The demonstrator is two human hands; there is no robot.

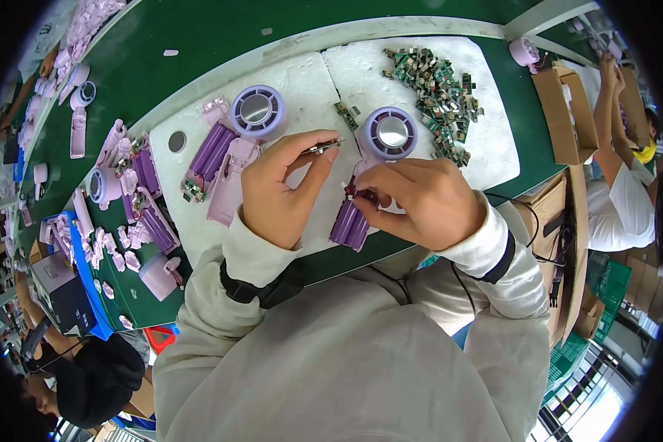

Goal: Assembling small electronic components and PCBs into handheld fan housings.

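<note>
My left hand (283, 180) pinches a small circuit board (323, 146) between thumb and forefinger, raised above the white foam sheet. To its right, my right hand (423, 199) has its fingertips closed on thin wires (348, 190) at the top of a purple battery pack (350, 225). Just beyond that hand is a lilac round fan head (388, 133) with a silver centre; how it joins the pack is hidden by my fingers. Left of my left hand lie a second fan head (258, 110), a lilac handle shell (232, 180) and another purple battery pack (212, 151).
A heap of green circuit boards (438, 88) covers the foam sheet's (493, 147) right part. Lilac casings (158, 276) and battery packs crowd the green table at left, near a blue tray (88, 272). A cardboard box (563, 110) stands at right. Other people work on both sides.
</note>
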